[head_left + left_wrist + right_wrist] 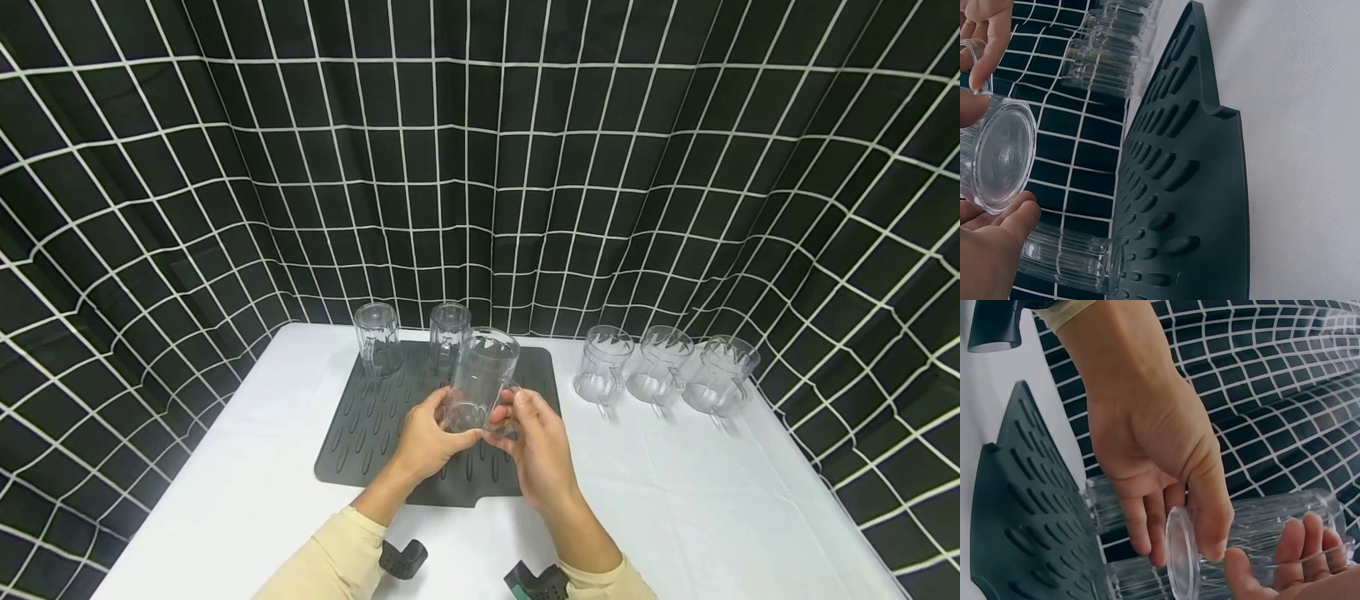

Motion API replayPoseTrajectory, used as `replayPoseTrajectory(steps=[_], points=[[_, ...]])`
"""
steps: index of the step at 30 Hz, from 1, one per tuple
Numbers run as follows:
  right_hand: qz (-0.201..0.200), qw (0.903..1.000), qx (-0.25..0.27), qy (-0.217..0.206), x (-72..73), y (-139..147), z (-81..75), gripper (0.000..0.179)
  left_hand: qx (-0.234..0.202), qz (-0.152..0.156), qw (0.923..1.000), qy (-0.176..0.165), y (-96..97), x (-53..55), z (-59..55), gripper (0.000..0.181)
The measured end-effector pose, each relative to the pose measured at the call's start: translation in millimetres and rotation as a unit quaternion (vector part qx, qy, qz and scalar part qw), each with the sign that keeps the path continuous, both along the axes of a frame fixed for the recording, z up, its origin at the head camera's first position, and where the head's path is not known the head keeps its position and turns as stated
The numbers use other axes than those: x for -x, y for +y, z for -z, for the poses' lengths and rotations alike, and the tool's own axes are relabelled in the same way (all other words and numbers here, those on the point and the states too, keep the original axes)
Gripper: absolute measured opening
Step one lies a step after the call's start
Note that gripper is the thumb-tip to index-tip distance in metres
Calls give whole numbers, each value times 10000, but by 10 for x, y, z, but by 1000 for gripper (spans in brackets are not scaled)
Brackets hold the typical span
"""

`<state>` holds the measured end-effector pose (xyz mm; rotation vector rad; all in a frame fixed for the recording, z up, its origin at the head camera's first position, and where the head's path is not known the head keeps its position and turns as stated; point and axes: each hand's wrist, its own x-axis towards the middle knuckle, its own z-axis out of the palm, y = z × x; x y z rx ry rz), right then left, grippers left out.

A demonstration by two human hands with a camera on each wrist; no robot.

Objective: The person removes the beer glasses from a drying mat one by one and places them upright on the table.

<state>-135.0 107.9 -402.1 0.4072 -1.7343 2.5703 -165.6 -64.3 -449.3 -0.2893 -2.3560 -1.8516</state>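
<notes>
A clear glass mug [486, 371] is held above the dark drying mat [352, 454], tilted, with its rim up and its base toward me. My left hand [430, 442] grips the lower left side, thumb and fingers spread around the base. On the other side my right hand [542, 450] holds the mug by its handle, the fingers partly hidden by the glass. In the left wrist view the mug's round base [1005, 156] faces the camera. Two more glass mugs, one at the left [378, 342] and another mug [448, 337] beside it, stand at the mat's back edge.
To the right of the mat, three clear glass mugs [600, 367] stand in a row on the white tablecloth [675, 517], handles toward me. Behind the table hangs a black curtain [480, 208] with a white grid.
</notes>
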Motion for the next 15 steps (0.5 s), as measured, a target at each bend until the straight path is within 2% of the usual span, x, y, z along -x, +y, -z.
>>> replayPoseTrajectory(steps=[3,9,15], points=[[117,9999,-122,-15,-14,-15,9,42,169,-23,9999,12,9,-3,15,86],[360,9990,-254,69,-30,-44,40,22,346,-11,9994,83,28,-7,39,81],[472,9977,-445,185,-38,-63,75,27,444,28,9988,198,35,-8,52,79]])
